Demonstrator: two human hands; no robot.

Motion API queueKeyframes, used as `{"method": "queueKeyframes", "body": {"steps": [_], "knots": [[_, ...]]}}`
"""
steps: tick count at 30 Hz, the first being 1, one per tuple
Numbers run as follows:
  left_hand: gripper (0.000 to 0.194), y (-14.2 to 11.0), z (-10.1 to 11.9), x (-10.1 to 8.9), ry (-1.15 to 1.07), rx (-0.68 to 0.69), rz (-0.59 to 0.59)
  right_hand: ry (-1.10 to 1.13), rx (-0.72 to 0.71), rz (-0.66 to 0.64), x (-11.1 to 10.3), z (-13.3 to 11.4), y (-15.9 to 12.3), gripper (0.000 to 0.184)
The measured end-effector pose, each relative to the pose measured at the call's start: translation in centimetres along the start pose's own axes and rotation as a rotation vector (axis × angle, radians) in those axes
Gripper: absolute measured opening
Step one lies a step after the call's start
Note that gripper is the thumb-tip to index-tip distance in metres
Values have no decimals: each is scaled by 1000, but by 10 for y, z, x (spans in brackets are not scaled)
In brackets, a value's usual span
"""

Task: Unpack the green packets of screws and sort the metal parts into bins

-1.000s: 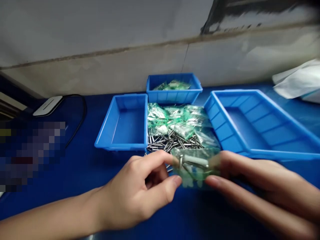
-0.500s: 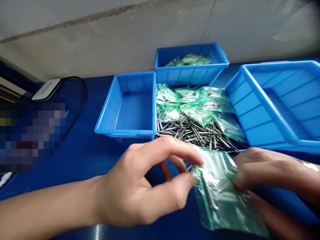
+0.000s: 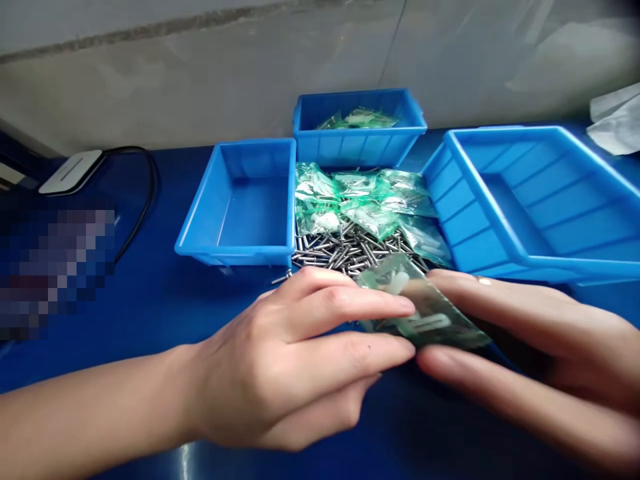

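A clear green-tinted plastic bag is held up between both hands, tilted. White plastic pieces show through its film. My left hand comes in from the left, with its thumb and fingers closed on the bag's left part. On the other side my right hand grips the bag, thumb low and fingers behind it. Just beyond them lies a heap of dark metal screws. More filled green bags rest on the far part of that heap.
Left of the heap stands a blue bin. Another blue bin at the back holds green bags. A larger blue bin stands on the right. A white device with a black cable lies at the far left, near the wall.
The bag has been turned and lifted, so its white pieces now face me. The left fingers have closed further over it. The view has shifted slightly to the right.
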State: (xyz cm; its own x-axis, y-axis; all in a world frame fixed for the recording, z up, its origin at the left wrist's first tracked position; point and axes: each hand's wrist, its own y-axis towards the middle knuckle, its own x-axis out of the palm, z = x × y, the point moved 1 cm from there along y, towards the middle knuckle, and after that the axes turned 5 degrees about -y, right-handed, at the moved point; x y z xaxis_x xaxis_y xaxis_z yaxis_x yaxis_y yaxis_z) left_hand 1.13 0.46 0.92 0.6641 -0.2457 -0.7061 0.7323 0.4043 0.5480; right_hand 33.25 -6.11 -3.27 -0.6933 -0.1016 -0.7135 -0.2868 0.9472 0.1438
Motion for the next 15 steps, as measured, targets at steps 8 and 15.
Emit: {"method": "queueKeyframes", "body": {"steps": [8, 15], "knots": [[41, -2, -1, 5, -7, -22, -22, 168, -124, -59, -8, -34, 49, 23], [32, -1, -1, 11, 97, 22, 12, 120, -186, -38, -13, -28, 49, 20]]}}
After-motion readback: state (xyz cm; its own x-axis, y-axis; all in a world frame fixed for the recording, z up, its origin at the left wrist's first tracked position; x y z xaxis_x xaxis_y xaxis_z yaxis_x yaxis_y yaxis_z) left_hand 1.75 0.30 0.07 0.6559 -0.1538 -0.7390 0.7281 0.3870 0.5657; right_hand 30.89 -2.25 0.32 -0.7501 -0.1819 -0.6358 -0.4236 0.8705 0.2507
